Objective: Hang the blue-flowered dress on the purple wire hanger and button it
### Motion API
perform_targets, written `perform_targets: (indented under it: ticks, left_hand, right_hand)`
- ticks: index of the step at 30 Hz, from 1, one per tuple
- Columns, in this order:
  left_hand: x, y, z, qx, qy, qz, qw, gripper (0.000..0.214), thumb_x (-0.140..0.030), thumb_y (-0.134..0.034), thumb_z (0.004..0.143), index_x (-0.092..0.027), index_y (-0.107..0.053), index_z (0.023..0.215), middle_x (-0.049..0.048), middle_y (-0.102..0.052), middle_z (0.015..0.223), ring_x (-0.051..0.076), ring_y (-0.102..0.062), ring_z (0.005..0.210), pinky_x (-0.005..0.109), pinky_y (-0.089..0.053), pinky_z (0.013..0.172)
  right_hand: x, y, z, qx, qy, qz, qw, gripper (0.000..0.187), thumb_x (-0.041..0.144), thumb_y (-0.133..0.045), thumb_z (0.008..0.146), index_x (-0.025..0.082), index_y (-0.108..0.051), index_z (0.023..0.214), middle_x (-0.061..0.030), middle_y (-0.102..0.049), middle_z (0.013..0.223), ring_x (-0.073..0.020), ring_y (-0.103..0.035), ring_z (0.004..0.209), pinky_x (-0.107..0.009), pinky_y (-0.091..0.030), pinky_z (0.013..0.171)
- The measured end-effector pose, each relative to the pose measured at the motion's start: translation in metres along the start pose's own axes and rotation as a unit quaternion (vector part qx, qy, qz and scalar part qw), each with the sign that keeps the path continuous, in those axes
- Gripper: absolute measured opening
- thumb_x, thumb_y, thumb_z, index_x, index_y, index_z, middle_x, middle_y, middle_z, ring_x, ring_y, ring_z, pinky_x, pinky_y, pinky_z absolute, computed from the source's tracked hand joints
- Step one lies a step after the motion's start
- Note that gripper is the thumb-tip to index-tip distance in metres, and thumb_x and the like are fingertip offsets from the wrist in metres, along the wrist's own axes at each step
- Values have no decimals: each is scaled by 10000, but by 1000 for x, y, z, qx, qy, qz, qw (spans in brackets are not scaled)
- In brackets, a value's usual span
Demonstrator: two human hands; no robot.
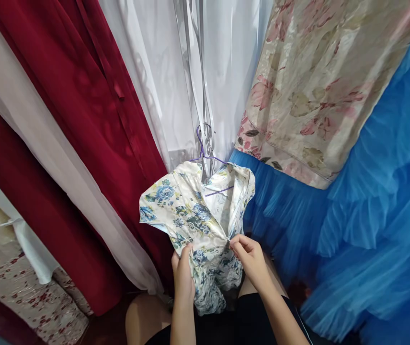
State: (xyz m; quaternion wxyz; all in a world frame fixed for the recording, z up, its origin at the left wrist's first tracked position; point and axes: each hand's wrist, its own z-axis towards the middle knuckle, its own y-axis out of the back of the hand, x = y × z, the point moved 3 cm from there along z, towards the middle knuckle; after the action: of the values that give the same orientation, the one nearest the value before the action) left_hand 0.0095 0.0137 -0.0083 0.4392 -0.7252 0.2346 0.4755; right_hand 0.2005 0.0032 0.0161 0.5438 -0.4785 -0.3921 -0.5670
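A white blouse (190, 215) with blue and yellow flowers hangs in front of me on a thin purple hanger (202, 154). Its neck is spread, and the hanger's lower bar shows inside the collar. My left hand (183, 275) grips the blouse's side edge, thumb on the outer face. At the bottom of the V-neck, my right hand (250, 256) pinches the front edge between thumb and fingers. The lower part of the blouse is gathered and crumpled, hanging between my forearms over my lap.
Dark red cloth (119, 143) hangs to the left, beside a pale sheer strip (64, 158). White fabric with ribbons (169, 72) is behind the hanger. On the right hang a pink-flowered beige garment (316, 96) and ruffled blue tulle (363, 249).
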Motion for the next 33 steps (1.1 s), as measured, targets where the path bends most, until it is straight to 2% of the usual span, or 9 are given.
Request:
perform_targets:
  ticks: [4, 7, 9, 14, 17, 21, 25, 29, 33]
  left_hand:
    - [-8, 0, -2, -21, -187, 32, 982, 410, -278, -734, 792, -207, -590, 1170, 69, -645, 1122, 238, -614, 1099, 368, -464, 970]
    - [-23, -2, -20, -90, -370, 96, 920, 398, -255, -750, 794, -209, -557, 1139, 62, -563, 1152, 214, -559, 1091, 348, -434, 961]
    - [-31, -10, -33, -49, -434, 126, 891, 285, -220, -716, 829, -204, -572, 1075, 54, -553, 1103, 206, -550, 1068, 337, -433, 949]
    - [-34, -37, -60, 229, -377, 211, 872, 162, -158, -606, 901, -206, -606, 1056, 43, -586, 975, 189, -594, 900, 314, -496, 823]
    - [-35, -45, -70, 291, -407, 238, 832, 265, -103, -584, 896, -219, -623, 1131, 55, -576, 1005, 196, -593, 928, 318, -497, 829]
    - [-33, -50, -70, 330, -414, 258, 808, 325, -66, -570, 909, -242, -657, 1169, 57, -558, 1015, 189, -599, 963, 311, -502, 852]
    - [-32, -49, -64, 315, -434, 247, 807, 283, -49, -572, 912, -234, -696, 1087, 45, -575, 954, 165, -611, 904, 282, -507, 814]
    - [-30, -48, -62, 296, -433, 233, 819, 202, -81, -603, 908, -223, -729, 977, 49, -635, 923, 174, -642, 881, 282, -518, 788]
    - [-23, -50, -61, 298, -380, 233, 844, 156, -151, -624, 912, -226, -761, 916, 64, -721, 932, 204, -684, 877, 304, -535, 786]
  right_hand:
    - [9, 2, -6, 11, 20, -31, 999, 237, 298, -546, 894, 182, -551, 688, 23, -422, 635, -132, -354, 607, -277, -263, 569]
    - [18, 0, -11, 52, 32, -55, 997, 275, 333, -536, 931, 186, -539, 699, 21, -428, 651, -138, -376, 626, -275, -290, 590]
    - [25, -2, -15, 87, 39, -72, 993, 294, 351, -529, 949, 187, -535, 705, 22, -433, 653, -138, -383, 626, -272, -300, 593]
    - [50, -2, -20, 122, 47, -101, 986, 273, 329, -539, 946, 186, -547, 714, 23, -461, 650, -137, -407, 622, -259, -319, 586]
    - [58, 1, -21, 119, 45, -118, 985, 249, 307, -544, 937, 181, -567, 723, 21, -479, 651, -139, -423, 623, -259, -330, 587]
    - [55, 3, -20, 113, 59, -98, 987, 216, 287, -541, 929, 181, -565, 741, 19, -479, 667, -141, -422, 634, -263, -347, 601]
    - [54, 1, -20, 112, 50, -98, 988, 227, 284, -544, 929, 182, -544, 726, 30, -448, 648, -132, -397, 615, -257, -326, 577]
    - [59, -1, -23, 125, 55, -84, 987, 265, 332, -553, 946, 187, -547, 724, 28, -453, 650, -133, -402, 614, -259, -334, 584]
    - [42, 5, -14, 104, 44, -51, 992, 294, 422, -560, 957, 192, -606, 780, 12, -481, 686, -150, -426, 644, -273, -352, 607]
